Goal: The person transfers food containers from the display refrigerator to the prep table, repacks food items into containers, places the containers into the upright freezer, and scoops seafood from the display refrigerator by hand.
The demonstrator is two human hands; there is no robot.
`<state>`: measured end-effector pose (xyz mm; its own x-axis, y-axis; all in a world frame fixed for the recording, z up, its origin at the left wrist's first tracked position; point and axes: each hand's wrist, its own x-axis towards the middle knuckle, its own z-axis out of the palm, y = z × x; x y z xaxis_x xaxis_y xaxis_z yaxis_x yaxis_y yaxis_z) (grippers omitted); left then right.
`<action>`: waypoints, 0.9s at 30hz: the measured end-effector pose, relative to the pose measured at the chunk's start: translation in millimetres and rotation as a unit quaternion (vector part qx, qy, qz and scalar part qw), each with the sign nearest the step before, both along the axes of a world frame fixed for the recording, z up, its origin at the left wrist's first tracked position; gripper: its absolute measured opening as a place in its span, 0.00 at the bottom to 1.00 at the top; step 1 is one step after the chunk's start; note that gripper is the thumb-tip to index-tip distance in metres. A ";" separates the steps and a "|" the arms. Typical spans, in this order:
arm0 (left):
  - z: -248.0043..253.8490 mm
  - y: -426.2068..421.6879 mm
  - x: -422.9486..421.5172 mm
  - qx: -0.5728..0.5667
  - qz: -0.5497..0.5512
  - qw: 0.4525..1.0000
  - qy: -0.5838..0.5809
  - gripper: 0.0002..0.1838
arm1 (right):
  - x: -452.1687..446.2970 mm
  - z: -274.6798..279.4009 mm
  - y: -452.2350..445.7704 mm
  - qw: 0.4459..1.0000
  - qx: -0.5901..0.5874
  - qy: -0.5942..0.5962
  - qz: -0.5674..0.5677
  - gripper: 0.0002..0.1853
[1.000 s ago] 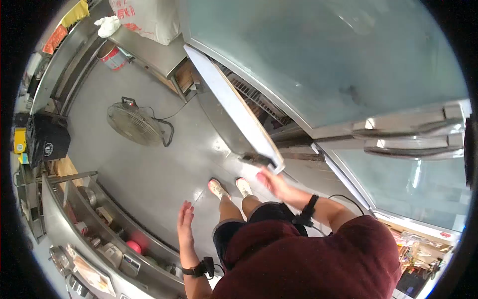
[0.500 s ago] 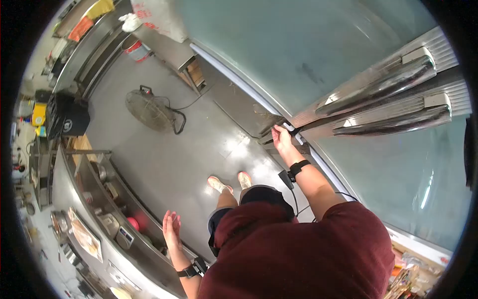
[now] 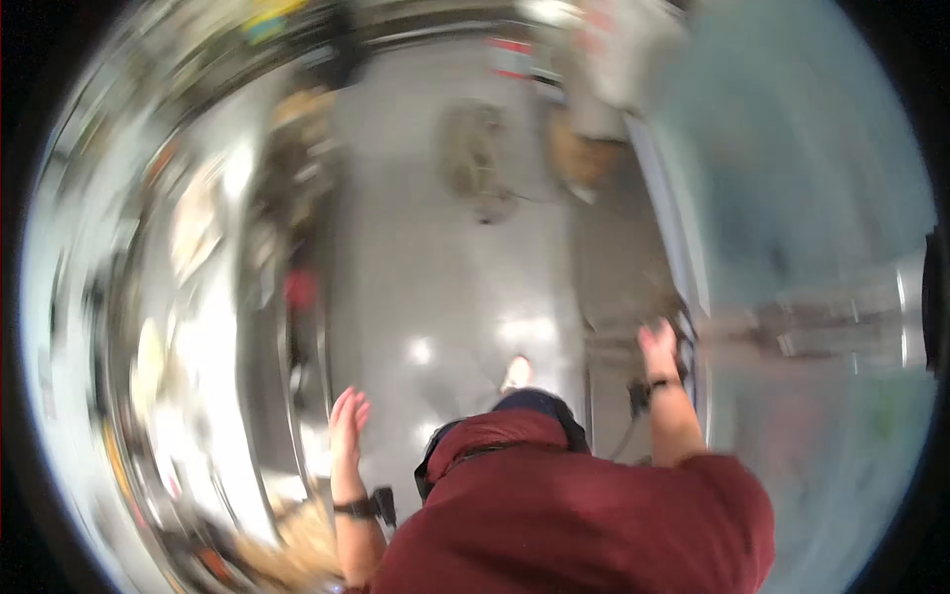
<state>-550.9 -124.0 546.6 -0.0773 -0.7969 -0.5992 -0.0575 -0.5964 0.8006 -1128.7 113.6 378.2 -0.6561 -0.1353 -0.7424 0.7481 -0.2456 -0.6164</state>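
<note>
The view is smeared by motion. My left hand (image 3: 348, 421) hangs in the air beside the steel counter (image 3: 223, 366), fingers stretched and nothing in them. On the other side, my right hand (image 3: 658, 345) is at the lower edge of a big blue-grey refrigerator (image 3: 792, 178). A dark part sits right beside its fingers; the fingers are too blurred to show whether they grip it. The refrigerator's metal handles (image 3: 821, 322) are a streaked band to the right of that hand. Black bands with small boxes circle both wrists.
A floor fan (image 3: 470, 153) stands ahead on the grey floor (image 3: 435, 287). Beyond it is a red-and-white bucket (image 3: 512, 57). Blurred goods fill the shelves under the counter, among them a pink-red item (image 3: 301, 287). A white shoe (image 3: 518, 372) shows below me.
My view has swung left, so the fan, bucket and counter sit further right and the refrigerator stands more upright. My right hand remains near the refrigerator's edge; my left stays raised and open.
</note>
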 end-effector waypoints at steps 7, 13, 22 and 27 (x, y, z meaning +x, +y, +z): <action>-31.9 120.3 149.6 -0.027 0.180 0.983 -0.014 0.23 | 55.9 -47.8 -150.5 0.958 -0.027 -0.060 0.279 0.13; -82.7 252.4 279.3 0.019 0.293 0.951 -0.099 0.24 | 383.5 -40.6 -317.3 0.721 0.023 0.079 0.688 0.22; -83.4 410.0 374.3 0.041 0.634 0.772 -0.002 0.25 | 855.7 80.2 -243.2 0.215 -0.106 0.024 0.971 0.16; -86.8 463.2 429.6 0.047 0.734 0.677 0.042 0.24 | 1039.7 112.3 -155.2 0.090 -0.108 -0.134 0.981 0.14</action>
<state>-121.3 339.1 459.7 0.7189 -0.0118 -0.6950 0.6950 -0.0100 0.7190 -89.1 -41.6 490.4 0.8249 0.1742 -0.5377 -0.5374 0.5365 -0.6507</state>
